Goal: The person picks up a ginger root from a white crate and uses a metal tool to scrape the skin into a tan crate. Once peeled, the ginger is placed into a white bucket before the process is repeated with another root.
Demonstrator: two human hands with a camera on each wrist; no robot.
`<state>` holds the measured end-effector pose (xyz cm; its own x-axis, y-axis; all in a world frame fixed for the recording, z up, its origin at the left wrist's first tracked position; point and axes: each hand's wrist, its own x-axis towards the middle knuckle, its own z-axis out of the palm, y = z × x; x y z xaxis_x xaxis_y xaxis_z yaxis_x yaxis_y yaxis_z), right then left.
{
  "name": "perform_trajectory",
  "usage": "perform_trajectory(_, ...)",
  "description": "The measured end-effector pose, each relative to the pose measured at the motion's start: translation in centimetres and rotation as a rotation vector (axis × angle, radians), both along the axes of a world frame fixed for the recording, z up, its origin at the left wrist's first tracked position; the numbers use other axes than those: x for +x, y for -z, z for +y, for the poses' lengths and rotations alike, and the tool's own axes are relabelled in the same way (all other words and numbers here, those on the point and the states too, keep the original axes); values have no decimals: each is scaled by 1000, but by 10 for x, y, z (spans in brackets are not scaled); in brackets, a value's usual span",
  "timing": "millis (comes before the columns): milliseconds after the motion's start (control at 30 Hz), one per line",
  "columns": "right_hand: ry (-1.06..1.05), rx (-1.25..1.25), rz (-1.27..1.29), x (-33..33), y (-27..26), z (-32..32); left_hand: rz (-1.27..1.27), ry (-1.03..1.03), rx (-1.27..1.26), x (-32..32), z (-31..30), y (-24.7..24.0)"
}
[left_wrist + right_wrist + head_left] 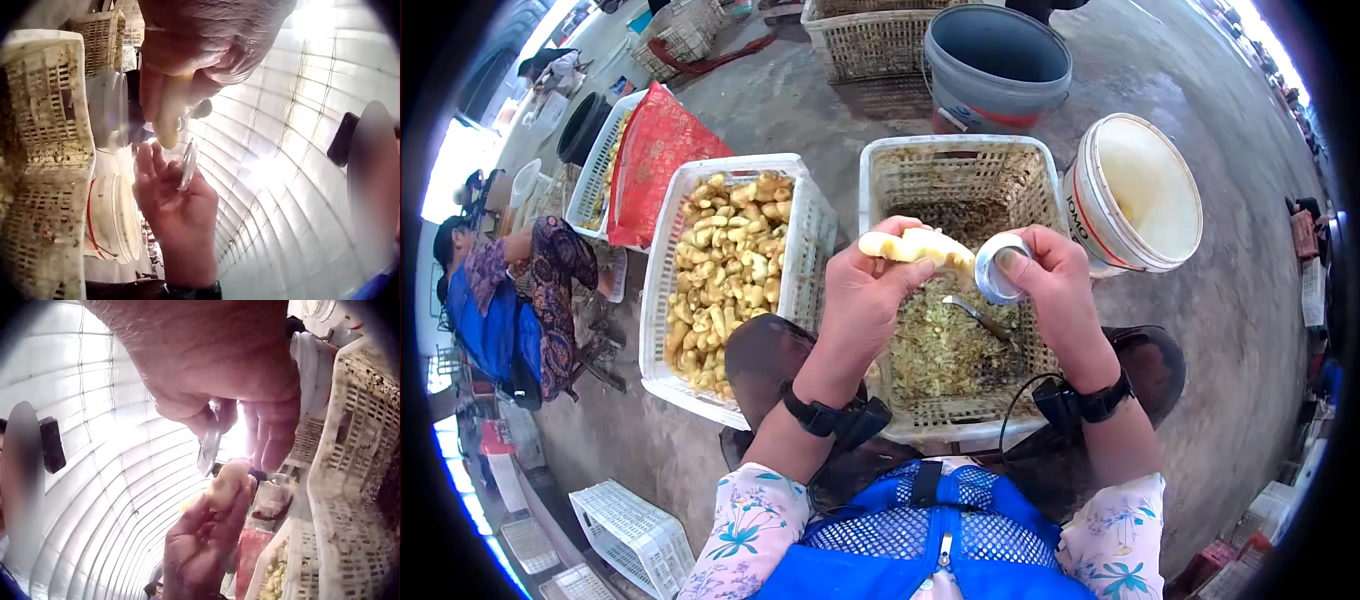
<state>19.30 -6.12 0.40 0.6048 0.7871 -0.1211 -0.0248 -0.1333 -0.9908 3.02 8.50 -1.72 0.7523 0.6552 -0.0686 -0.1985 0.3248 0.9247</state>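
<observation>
My left hand [865,285] pinches a pale, mostly peeled piece of ginger [920,245] between thumb and fingers, over the dirty white crate [962,432]. Close to the ginger's right end, my right hand [1055,285] grips a shiny round metal piece [990,283] with its thumb on the face. Seen in the right wrist view, this metal piece [209,450] is thin and edge-on, just above the ginger [228,487]. Below both hands, a small curved knife [975,314] lies on the peelings [930,350] inside the crate.
A white crate [662,300] full of ginger [725,270] stands left, with a red mesh sack [665,160] behind it. A grey bucket [990,90] and a white bucket [1090,190] stand beyond the dirty crate. Another person [510,300] sits far left.
</observation>
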Motion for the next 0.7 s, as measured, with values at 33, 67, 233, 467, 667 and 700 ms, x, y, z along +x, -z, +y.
perform_trajectory(33,-18,29,20,-4,-2,0,7,-17,23,1,2,1)
perform_trajectory(67,-55,77,45,-9,-1,0,3,-10,26,2,4,4)
perform_trajectory(233,-20,47,-110,-7,8,2,30,102,188,0,-6,-7)
perform_trajectory(467,-75,30,-310,9,-5,-6,-208,302,-492,1,1,-8)
perform_trajectory(667,-164,30,-338,15,-7,-5,-104,419,-362,1,-3,-4)
perform_trajectory(700,-169,19,-353,16,-5,-5,-100,433,-359,1,-5,-6)
